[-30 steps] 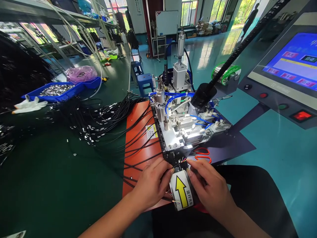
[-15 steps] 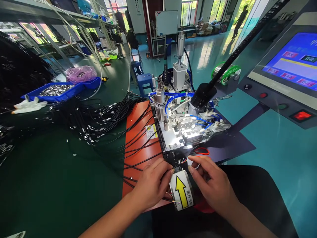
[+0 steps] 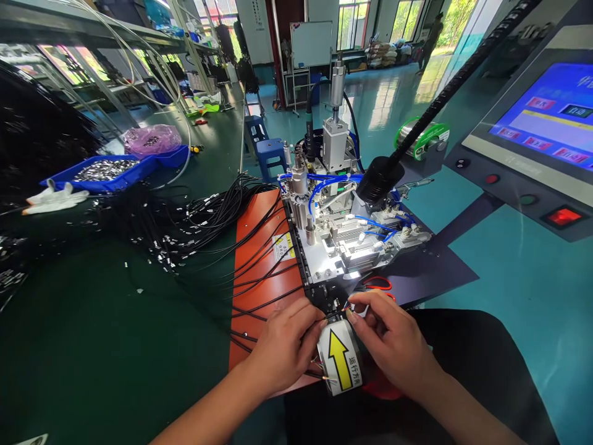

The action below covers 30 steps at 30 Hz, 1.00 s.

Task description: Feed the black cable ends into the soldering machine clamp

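Observation:
My left hand (image 3: 291, 340) pinches a black cable (image 3: 330, 316) close to its stripped end, above a white plate with a yellow arrow (image 3: 340, 358). Thin coloured wires (image 3: 345, 306) fan out from that end. My right hand (image 3: 386, 327) is closed at the wires, its thumb and forefinger tips pressed on them. Just beyond both hands stands a metal machine (image 3: 343, 235) with cylinders and blue air tubes. Several black cables lie across its orange-red side panel (image 3: 259, 247), and another cable end with bare wires (image 3: 330, 378) rests at the plate's lower left edge.
Red-handled scissors (image 3: 378, 283) lie at the machine's near right. A control screen (image 3: 546, 117) hangs at the right, with a black lamp arm (image 3: 445, 99) beside it. Bundled cables (image 3: 204, 216), a blue tray (image 3: 106, 173) and a white glove (image 3: 55, 196) lie on the green table at left.
My right hand has moved slightly left and its fingertips have closed on the coloured wires. My left hand stays in place. A person far back has moved left.

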Each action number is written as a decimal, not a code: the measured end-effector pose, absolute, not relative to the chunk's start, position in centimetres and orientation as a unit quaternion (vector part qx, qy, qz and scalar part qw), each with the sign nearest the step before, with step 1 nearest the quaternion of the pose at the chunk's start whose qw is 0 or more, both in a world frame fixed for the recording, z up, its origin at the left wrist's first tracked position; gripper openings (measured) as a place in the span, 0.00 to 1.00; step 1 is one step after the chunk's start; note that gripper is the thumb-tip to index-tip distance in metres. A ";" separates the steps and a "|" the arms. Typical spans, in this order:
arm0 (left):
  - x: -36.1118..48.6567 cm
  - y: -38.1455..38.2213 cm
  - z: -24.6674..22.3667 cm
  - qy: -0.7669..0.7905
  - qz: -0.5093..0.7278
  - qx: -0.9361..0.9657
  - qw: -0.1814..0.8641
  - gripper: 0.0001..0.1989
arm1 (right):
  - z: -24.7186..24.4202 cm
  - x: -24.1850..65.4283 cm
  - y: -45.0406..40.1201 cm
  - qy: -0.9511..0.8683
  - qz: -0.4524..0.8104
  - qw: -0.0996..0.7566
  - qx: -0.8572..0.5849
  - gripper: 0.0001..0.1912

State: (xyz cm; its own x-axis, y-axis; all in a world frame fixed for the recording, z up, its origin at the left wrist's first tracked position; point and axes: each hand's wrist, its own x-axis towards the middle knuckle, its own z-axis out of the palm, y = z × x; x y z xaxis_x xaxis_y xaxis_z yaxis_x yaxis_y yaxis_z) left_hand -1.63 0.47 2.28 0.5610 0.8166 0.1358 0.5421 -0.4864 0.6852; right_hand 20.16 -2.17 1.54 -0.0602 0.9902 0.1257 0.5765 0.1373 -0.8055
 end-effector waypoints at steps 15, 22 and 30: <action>-1.6 0.5 2.1 0.411 0.241 0.828 0.296 0.08 | 1.2 21.1 -2.5 -0.652 0.298 0.364 -0.594 0.10; -1.6 0.5 2.0 0.413 0.242 0.828 0.291 0.08 | 1.0 20.9 -2.6 -0.689 0.273 0.374 -0.558 0.09; -1.6 0.5 2.1 0.417 0.235 0.829 0.290 0.07 | 1.1 20.8 -2.7 -0.693 0.263 0.383 -0.551 0.08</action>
State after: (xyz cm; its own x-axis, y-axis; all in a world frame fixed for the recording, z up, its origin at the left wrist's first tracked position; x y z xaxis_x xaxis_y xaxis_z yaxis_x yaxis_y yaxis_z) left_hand -1.55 0.51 2.11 0.5419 0.8275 0.1469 0.5547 -0.4834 0.6772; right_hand 20.79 -2.66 1.06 -0.0984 0.9655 0.2413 0.5620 0.2540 -0.7872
